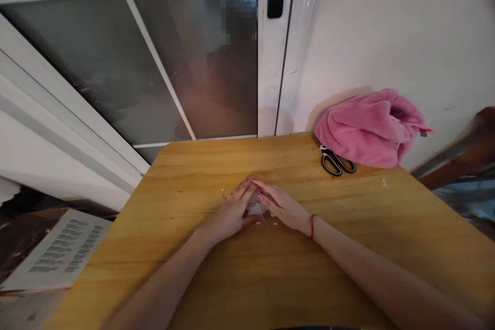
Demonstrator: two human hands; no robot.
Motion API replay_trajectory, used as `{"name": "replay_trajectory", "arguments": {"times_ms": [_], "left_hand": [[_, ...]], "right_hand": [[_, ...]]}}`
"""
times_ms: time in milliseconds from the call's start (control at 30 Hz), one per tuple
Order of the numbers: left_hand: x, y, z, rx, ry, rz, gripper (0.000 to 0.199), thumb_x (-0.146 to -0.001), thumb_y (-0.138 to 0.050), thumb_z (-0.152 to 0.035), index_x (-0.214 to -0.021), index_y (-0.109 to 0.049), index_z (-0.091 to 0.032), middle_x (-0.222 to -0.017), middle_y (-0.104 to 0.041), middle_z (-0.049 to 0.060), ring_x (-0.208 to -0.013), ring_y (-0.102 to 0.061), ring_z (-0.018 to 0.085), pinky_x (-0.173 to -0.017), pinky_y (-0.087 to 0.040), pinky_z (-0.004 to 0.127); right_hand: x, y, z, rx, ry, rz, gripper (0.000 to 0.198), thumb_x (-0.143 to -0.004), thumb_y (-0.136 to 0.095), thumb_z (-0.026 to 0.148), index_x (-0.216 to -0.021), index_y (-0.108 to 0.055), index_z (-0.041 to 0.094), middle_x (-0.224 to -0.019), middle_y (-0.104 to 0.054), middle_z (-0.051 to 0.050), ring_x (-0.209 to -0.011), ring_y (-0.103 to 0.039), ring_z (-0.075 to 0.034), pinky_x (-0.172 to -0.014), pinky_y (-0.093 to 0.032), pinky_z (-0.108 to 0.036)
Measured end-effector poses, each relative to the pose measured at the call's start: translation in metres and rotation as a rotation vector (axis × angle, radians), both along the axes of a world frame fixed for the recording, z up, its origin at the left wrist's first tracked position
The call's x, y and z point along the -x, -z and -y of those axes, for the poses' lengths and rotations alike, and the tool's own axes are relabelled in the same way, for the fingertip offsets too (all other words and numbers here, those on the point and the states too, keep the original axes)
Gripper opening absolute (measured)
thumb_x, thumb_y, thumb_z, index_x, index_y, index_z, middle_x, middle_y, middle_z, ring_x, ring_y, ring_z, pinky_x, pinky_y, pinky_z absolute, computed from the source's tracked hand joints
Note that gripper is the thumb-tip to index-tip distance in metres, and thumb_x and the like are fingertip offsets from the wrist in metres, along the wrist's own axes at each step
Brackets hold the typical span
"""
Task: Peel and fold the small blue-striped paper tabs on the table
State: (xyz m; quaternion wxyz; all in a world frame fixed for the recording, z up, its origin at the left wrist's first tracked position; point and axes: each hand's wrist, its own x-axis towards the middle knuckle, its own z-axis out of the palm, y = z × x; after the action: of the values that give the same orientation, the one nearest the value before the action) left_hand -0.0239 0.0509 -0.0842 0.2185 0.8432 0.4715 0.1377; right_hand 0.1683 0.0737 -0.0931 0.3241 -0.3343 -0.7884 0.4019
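Observation:
On the wooden table (270,273), my left hand (232,214) lies with fingers stretched forward and thumb apart, along the left side of a small heap of white scraps (256,210) that look like torn or cut paper. My right hand (285,209) curves round the right side, fingers extended and wearing a red cord at the wrist. The fingertips of both hands meet at the far side of the heap. Part of the heap is hidden beneath the fingers. A few tiny bits lie loose beside the hands.
Black-and-white-handled scissors (337,161) lie at the back right, their blades under a pink plush cloth (371,129). A white-framed glass door (216,77) stands behind the table. On the left, below table level, is a box with a printed flap (64,252).

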Motion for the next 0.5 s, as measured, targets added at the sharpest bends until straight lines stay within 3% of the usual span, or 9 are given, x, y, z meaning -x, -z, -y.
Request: {"name": "replay_trajectory", "arguments": {"times_ms": [100, 200, 333, 433, 500], "left_hand": [[-0.003, 0.002, 0.0, -0.074, -0.093, 0.062, 0.071, -0.082, -0.05, -0.046, -0.14, -0.012, -0.027, -0.149, -0.015, 0.008, -0.136, -0.013, 0.023, -0.108, -0.022, 0.042], [0.001, 0.002, -0.005, -0.187, -0.239, 0.037, 0.065, -0.083, -0.046, -0.048, -0.138, -0.02, -0.024, -0.144, -0.027, 0.01, -0.136, -0.015, 0.025, -0.11, -0.01, 0.048], [-0.001, 0.004, -0.005, -0.161, -0.193, -0.043, 0.08, -0.078, -0.047, -0.057, -0.14, -0.015, -0.019, -0.147, -0.019, 0.013, -0.137, -0.004, 0.029, -0.109, -0.005, 0.05], [-0.016, 0.008, 0.003, -0.045, -0.131, -0.002, 0.076, -0.081, -0.045, -0.051, -0.14, -0.014, -0.016, -0.148, -0.014, 0.015, -0.137, -0.004, 0.028, -0.109, -0.009, 0.05], [-0.025, 0.008, 0.008, 0.028, -0.1, 0.097, 0.08, -0.078, -0.052, -0.048, -0.14, -0.014, -0.016, -0.148, -0.014, 0.015, -0.136, -0.007, 0.029, -0.109, -0.013, 0.049]], "right_hand": [[-0.003, 0.002, -0.001, 0.157, 0.117, -0.202, 0.046, -0.09, -0.035, 0.041, -0.134, -0.03, 0.03, -0.128, -0.05, -0.005, -0.121, -0.044, -0.018, -0.103, -0.034, -0.04], [-0.005, 0.004, -0.003, 0.183, 0.241, -0.256, 0.047, -0.09, -0.036, 0.043, -0.135, -0.028, 0.029, -0.13, -0.048, -0.007, -0.124, -0.04, -0.018, -0.105, -0.03, -0.042], [0.003, 0.001, 0.006, 0.195, 0.108, -0.185, 0.056, -0.087, -0.043, 0.044, -0.138, -0.025, 0.03, -0.142, -0.033, -0.006, -0.131, -0.028, -0.02, -0.109, -0.02, -0.043], [0.013, -0.003, 0.019, 0.329, 0.002, -0.278, 0.064, -0.088, -0.042, 0.042, -0.141, -0.007, 0.034, -0.148, -0.017, -0.002, -0.136, -0.014, -0.016, -0.111, -0.015, -0.042], [0.018, -0.003, 0.026, 0.377, -0.005, -0.381, 0.062, -0.089, -0.042, 0.04, -0.14, -0.007, 0.036, -0.149, -0.014, 0.0, -0.136, -0.011, -0.014, -0.111, -0.013, -0.04]]}}
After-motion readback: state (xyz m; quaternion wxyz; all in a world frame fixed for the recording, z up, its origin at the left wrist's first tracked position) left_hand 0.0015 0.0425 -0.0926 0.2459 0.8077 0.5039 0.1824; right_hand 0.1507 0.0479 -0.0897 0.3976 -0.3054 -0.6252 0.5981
